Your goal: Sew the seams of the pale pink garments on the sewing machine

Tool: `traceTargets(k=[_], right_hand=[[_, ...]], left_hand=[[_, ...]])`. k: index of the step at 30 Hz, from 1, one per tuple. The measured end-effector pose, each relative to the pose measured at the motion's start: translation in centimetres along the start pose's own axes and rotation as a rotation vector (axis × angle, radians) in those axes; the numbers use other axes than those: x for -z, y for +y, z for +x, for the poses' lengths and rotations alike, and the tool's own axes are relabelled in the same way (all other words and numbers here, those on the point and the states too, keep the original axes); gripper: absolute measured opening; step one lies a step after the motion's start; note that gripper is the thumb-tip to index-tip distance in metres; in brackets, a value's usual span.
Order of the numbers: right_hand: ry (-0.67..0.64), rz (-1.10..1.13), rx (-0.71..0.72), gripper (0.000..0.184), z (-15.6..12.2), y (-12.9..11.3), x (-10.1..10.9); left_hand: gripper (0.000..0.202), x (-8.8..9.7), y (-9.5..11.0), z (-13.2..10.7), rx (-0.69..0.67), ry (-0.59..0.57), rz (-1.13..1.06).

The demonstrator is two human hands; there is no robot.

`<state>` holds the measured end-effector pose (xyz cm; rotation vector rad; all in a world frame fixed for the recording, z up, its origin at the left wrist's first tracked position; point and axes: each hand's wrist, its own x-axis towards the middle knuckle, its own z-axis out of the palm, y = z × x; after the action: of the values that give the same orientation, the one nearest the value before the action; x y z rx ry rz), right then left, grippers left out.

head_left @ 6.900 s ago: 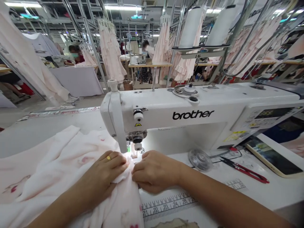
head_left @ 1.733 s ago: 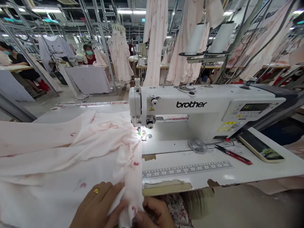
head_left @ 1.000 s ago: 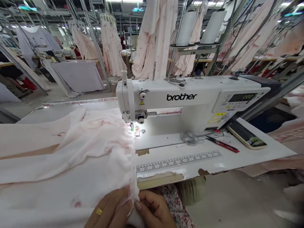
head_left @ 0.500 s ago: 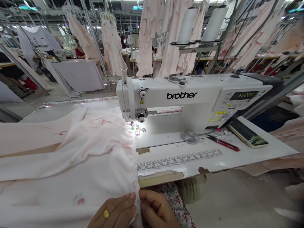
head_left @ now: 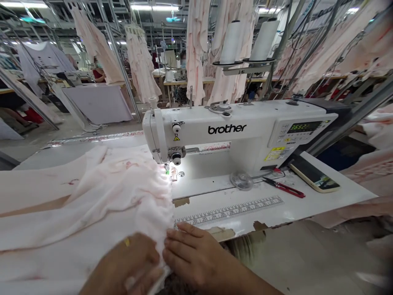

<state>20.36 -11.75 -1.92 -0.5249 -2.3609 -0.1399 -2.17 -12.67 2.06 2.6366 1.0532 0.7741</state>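
Right hand [head_left: 196, 255] has moved nearer the sewing machine [head_left: 196, 121], flattened on seemingly part-fed cloth [head_left: 129, 209]; left hand [head_left: 127, 260] curls, grip unclear.

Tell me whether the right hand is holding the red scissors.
No, the scissors lie on the table beside the phone, while the right hand is at the edge of the pink cloth.

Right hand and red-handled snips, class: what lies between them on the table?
A printed ruler scale lies between the right hand and the snips, as the head view shows.
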Motion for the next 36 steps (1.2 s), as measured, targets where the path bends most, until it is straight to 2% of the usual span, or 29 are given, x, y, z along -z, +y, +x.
traceTargets(k=[1, 2, 3, 4, 5, 6, 8, 11, 15, 17, 19, 21, 23, 25, 28, 31, 33, 36], right_hand=[[-0.029, 0.013, 0.019, 0.020, 0.2, 0.3, 0.0], [-0.063, 0.025, 0.032, 0.020, 0.4, 0.6, 0.1], [-0.098, 0.040, 0.041, 0.020, 0.7, 0.9, 0.3], [-0.132, 0.062, 0.051, 0.020, 1.1, 1.3, 0.5], [-0.157, 0.092, 0.059, 0.019, 1.4, 1.6, 0.8], [-0.169, 0.128, 0.063, 0.019, 1.7, 2.0, 1.2], [-0.157, 0.205, 0.056, 0.021, 2.2, 2.7, 2.0], [-0.145, 0.300, 0.014, 0.025, 2.3, 3.5, 3.0], [-0.277, 0.406, 0.038, 0.024, 1.8, 4.3, 2.8], [-0.349, 0.464, 0.050, 0.019, 2.1, 5.0, 2.4], [-0.411, 0.527, 0.057, 0.013, 3.1, 6.0, 2.1], [-0.453, 0.610, 0.086, 0.008, 4.5, 7.2, 1.8], [-0.483, 0.723, 0.119, 0.007, 5.5, 8.3, 1.4], [-0.505, 0.831, 0.107, 0.008, 5.8, 9.1, 0.9], [-0.513, 0.920, 0.019, 0.009, 4.9, 9.9, 0.2], [-0.553, 0.970, 0.021, 0.014, 3.8, 10.3, -0.1], [-0.580, 0.962, 0.042, 0.015, 3.6, 10.5, -0.2], [-0.556, 0.880, 0.018, 0.015, 3.7, 10.7, -0.1]], left_hand=[[0.017, 0.8, -0.9, 1.0, 0.103, -0.001, -0.010], [0.019, 1.4, -1.9, 2.2, 0.230, 0.054, 0.010], [0.026, 1.8, -2.9, 3.5, 0.357, 0.108, 0.043], [0.034, 2.0, -4.0, 4.9, 0.498, 0.109, 0.076], [0.040, 1.9, -5.1, 6.2, 0.598, 0.087, 0.127], [0.042, 1.6, -6.1, 7.5, 0.661, 0.013, 0.191], [0.039, 0.9, -7.6, 9.4, 0.704, -0.113, 0.287], [0.034, 0.2, -8.5, 10.5, 0.689, -0.203, 0.348], [0.035, 0.2, -8.0, 9.6, 0.681, -0.254, 0.415], [0.032, 0.1, -7.7, 9.2, 0.668, -0.237, 0.457], [0.022, -0.1, -7.5, 9.0, 0.547, -0.172, 0.511], [0.018, -0.3, -7.6, 9.1, 0.320, -0.119, 0.535], [0.033, -0.5, -7.8, 9.1, 0.099, -0.156, 0.499], [0.042, -0.6, -8.3, 9.0, -0.015, -0.232, 0.449], [0.045, -1.0, -9.3, 8.5, -0.023, -0.272, 0.396], [0.051, -1.6, -10.2, 8.1, 0.005, -0.252, 0.349], [0.052, -1.9, -10.6, 8.2, 0.033, -0.252, 0.329], [0.042, -1.9, -11.0, 8.9, 0.103, -0.275, 0.307]])
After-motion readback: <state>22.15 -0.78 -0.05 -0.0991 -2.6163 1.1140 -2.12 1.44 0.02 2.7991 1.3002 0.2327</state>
